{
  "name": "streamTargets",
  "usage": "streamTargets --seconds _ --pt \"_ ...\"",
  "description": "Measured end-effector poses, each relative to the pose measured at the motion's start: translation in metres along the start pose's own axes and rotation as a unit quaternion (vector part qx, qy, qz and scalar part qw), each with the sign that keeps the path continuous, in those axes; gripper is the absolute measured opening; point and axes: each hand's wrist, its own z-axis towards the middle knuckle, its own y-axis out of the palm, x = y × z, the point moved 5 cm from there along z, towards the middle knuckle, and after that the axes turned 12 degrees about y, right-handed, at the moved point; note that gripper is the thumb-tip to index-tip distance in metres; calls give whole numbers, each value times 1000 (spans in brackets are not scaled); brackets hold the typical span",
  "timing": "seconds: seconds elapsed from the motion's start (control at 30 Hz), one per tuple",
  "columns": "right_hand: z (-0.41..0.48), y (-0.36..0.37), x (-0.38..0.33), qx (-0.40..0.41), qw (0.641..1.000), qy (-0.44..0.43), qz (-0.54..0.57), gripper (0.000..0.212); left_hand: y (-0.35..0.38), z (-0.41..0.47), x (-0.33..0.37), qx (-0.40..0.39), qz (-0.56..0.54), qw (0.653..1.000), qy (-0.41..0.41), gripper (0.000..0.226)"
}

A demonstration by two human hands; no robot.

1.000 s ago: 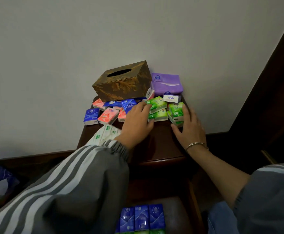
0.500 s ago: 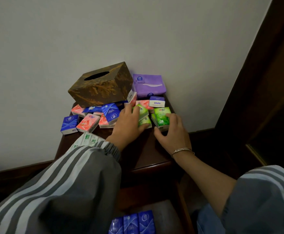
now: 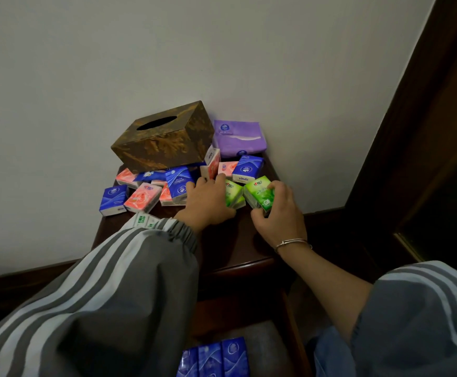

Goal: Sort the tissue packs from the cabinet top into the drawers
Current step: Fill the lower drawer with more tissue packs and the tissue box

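Green packs (image 3: 258, 193) clasped by left hand (image 3: 208, 204) and right hand (image 3: 280, 216).

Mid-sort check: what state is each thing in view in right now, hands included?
left hand: grips first green pack.
right hand: grips second green pack, tilted.
tissue box: upright, no tissue showing at slot.
purple pack: flat, by the wall.
loose packs: jumbled on cabinet top.
drawer: open, row of blue packs inside.
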Motion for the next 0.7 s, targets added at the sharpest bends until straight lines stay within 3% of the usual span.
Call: streamTargets --seconds 0.3,0.47,0.7 --pt "0 0 0 2 1000 0 -20 48 3 -13 6 58 -33 998 -1 69" --pt "0 -4 0 19 1000 9 -15 44 -7 -36 13 166 -29 986 -1 74" --pt "1 -3 2 32 998 32 -41 47 -29 -114 6 278 -217 935 -43 79"
